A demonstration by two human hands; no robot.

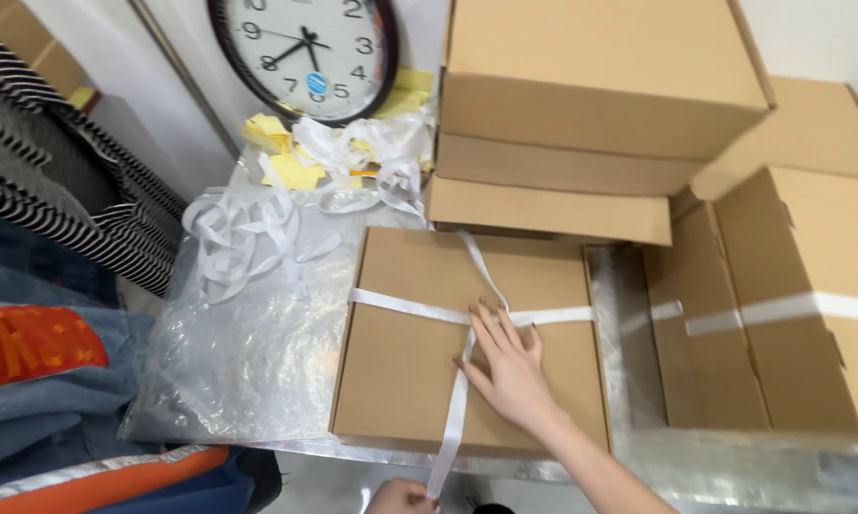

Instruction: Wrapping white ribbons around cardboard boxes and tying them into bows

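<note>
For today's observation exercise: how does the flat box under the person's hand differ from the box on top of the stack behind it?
The flat box lies alone, crossed by white ribbon, with the right hand pressing it; the top stacked box is bare and untouched. The flat box looks shallower. Both are plain brown cardboard, closed. The left hand grips the ribbon's end.

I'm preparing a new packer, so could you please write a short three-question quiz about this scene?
1. True or false: the right hand lies flat on the flat cardboard box.
2. What does the left hand have in its grip?
A. scissors
B. the white strap
C. a pen
3. What round object leans behind the pile of strap scraps?

Key: 1 true; 2 B; 3 the wall clock.
</note>
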